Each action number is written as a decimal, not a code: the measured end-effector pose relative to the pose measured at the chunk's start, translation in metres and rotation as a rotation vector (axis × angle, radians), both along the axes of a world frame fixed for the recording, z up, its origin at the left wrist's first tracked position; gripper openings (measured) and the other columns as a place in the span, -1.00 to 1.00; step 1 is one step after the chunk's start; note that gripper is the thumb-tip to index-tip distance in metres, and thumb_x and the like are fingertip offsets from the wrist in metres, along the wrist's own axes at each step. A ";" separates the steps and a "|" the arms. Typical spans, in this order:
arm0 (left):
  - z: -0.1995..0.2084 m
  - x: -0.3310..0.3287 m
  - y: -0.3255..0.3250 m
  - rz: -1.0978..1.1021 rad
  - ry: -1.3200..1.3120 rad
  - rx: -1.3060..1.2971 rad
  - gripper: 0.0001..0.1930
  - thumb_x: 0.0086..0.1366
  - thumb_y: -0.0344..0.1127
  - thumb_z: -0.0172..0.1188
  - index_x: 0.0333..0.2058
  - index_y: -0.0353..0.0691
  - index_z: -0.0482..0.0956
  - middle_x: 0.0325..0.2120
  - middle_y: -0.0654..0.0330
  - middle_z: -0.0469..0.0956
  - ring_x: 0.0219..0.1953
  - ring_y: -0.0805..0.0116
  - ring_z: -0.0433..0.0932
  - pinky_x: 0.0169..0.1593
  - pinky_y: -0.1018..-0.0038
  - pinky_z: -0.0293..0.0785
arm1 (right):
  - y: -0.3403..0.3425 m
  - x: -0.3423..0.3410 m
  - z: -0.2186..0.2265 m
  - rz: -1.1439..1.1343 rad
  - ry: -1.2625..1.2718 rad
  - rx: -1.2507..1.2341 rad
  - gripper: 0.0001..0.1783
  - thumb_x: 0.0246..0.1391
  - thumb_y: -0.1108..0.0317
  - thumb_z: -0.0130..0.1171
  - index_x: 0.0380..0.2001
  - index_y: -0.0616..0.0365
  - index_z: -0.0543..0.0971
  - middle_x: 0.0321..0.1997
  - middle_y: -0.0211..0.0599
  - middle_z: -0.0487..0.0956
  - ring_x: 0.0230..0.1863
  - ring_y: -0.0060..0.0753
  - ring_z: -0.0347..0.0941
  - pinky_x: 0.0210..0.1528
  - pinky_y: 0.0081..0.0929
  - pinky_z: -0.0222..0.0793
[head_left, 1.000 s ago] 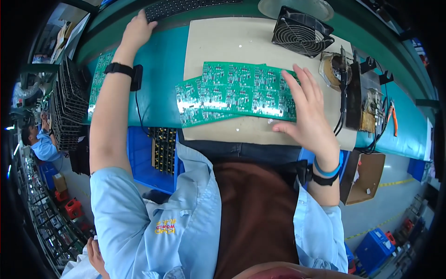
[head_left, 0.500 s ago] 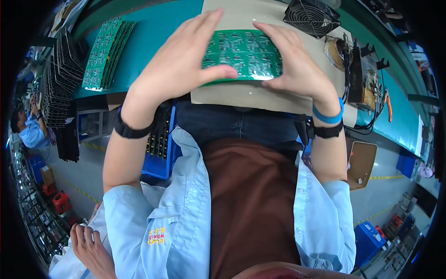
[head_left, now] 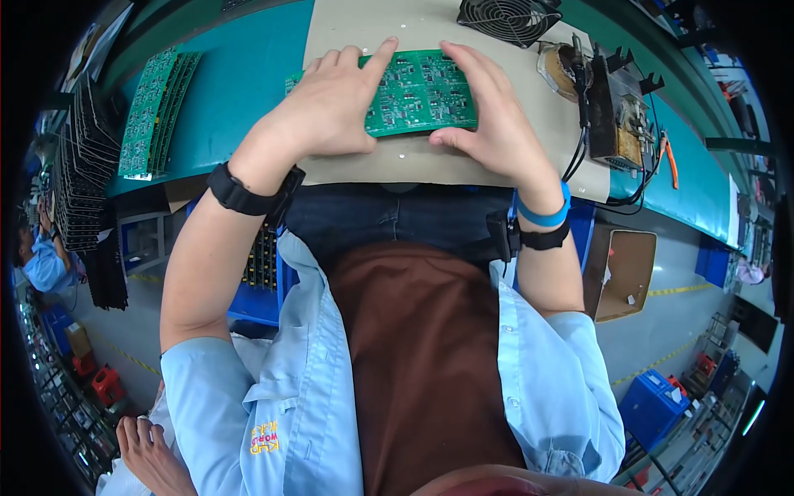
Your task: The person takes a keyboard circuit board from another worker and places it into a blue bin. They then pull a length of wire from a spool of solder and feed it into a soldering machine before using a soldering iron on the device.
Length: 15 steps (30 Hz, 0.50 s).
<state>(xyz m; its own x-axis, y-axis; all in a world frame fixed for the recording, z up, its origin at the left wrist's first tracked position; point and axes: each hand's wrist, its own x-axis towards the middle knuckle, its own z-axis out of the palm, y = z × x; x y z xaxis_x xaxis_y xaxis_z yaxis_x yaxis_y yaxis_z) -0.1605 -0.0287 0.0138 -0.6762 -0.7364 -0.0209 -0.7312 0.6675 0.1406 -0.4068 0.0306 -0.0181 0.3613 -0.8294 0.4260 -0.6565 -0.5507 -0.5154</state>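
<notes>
Both hands grip a green circuit board panel (head_left: 422,93) flat on a beige mat (head_left: 463,165) at the near edge of the teal counter (head_left: 240,74). The left hand (head_left: 331,107) lies over the panel's left part with fingers spread across it; the right hand (head_left: 492,116) clasps its right edge. To the far left on the counter lies a stack of green boards (head_left: 149,112). At the far right stand a black fan (head_left: 504,16) and a soldering stand (head_left: 608,107) with cables. Below the counter, a blue bin (head_left: 256,285) sits left, an open cardboard box (head_left: 624,273) right, on a grey floor (head_left: 678,314).
</notes>
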 end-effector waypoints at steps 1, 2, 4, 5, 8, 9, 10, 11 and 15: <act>0.002 0.001 -0.001 0.015 0.002 0.014 0.17 -0.12 -0.26 0.44 0.50 -0.23 0.04 0.08 -0.29 0.46 0.21 -0.27 0.43 0.35 0.09 0.35 | 0.006 -0.002 -0.005 -0.035 -0.079 -0.036 0.11 -0.28 0.35 0.63 0.41 0.14 0.32 0.39 -0.04 0.42 0.43 0.07 0.29 0.47 -0.11 0.20; 0.002 0.003 -0.002 0.019 -0.008 0.018 0.17 -0.12 -0.26 0.44 0.50 -0.23 0.04 0.08 -0.29 0.46 0.21 -0.27 0.43 0.35 0.09 0.35 | 0.010 -0.004 -0.011 -0.075 -0.163 -0.069 0.05 -0.23 0.37 0.62 0.39 0.18 0.34 0.38 -0.05 0.43 0.42 0.03 0.32 0.46 -0.12 0.22; 0.004 0.010 -0.002 0.060 0.077 0.011 0.18 -0.16 -0.27 0.46 0.50 -0.20 0.07 0.14 -0.26 0.45 0.27 -0.21 0.41 0.38 0.13 0.32 | 0.011 -0.011 -0.019 -0.100 -0.265 -0.092 0.00 -0.18 0.38 0.60 0.37 0.21 0.36 0.37 -0.06 0.45 0.40 0.00 0.35 0.46 -0.12 0.23; 0.007 0.018 0.005 0.101 0.107 0.013 0.19 -0.18 -0.27 0.47 0.51 -0.19 0.08 0.17 -0.24 0.44 0.29 -0.18 0.40 0.39 0.15 0.30 | 0.011 -0.014 -0.024 -0.121 -0.300 -0.113 -0.07 -0.12 0.41 0.56 0.36 0.23 0.37 0.35 -0.07 0.46 0.38 -0.04 0.38 0.44 -0.15 0.26; 0.059 0.019 0.028 0.184 0.169 0.169 0.17 -0.07 -0.24 0.44 0.52 -0.23 -0.01 0.11 -0.28 0.40 0.16 -0.27 0.40 0.26 0.12 0.35 | 0.020 -0.022 -0.042 -0.143 -0.413 -0.107 -0.20 0.00 0.45 0.49 0.32 0.27 0.39 0.33 -0.09 0.49 0.34 -0.13 0.43 0.41 -0.20 0.30; 0.063 0.026 0.036 0.226 0.187 0.201 0.17 -0.04 -0.23 0.43 0.52 -0.23 -0.04 0.10 -0.28 0.39 0.13 -0.30 0.40 0.23 0.12 0.36 | 0.021 -0.026 -0.045 -0.161 -0.444 -0.088 -0.28 0.07 0.49 0.43 0.30 0.29 0.41 0.31 -0.08 0.50 0.31 -0.17 0.45 0.39 -0.23 0.32; 0.066 0.032 0.043 0.266 0.206 0.237 0.17 -0.01 -0.22 0.43 0.53 -0.24 -0.06 0.08 -0.29 0.38 0.09 -0.32 0.39 0.20 0.11 0.37 | 0.020 -0.027 -0.047 -0.185 -0.465 -0.073 -0.35 0.13 0.52 0.36 0.29 0.31 0.42 0.28 -0.08 0.52 0.28 -0.21 0.47 0.38 -0.27 0.33; 0.065 0.049 0.052 0.257 0.232 0.192 0.18 -0.08 -0.25 0.45 0.51 -0.25 0.00 0.18 -0.23 0.35 0.21 -0.23 0.35 0.29 0.15 0.31 | 0.019 -0.024 -0.049 -0.144 -0.490 -0.055 -0.35 0.13 0.52 0.36 0.29 0.31 0.42 0.28 -0.08 0.52 0.28 -0.21 0.47 0.38 -0.27 0.33; 0.055 0.101 0.098 0.309 0.342 0.140 0.21 -0.23 -0.31 0.49 0.49 -0.24 0.12 0.35 -0.11 0.34 0.42 -0.03 0.29 0.46 0.23 0.20 | 0.021 -0.026 -0.050 -0.109 -0.638 0.108 -0.41 0.19 0.56 0.28 0.29 0.34 0.41 0.26 -0.04 0.52 0.24 -0.21 0.49 0.35 -0.28 0.36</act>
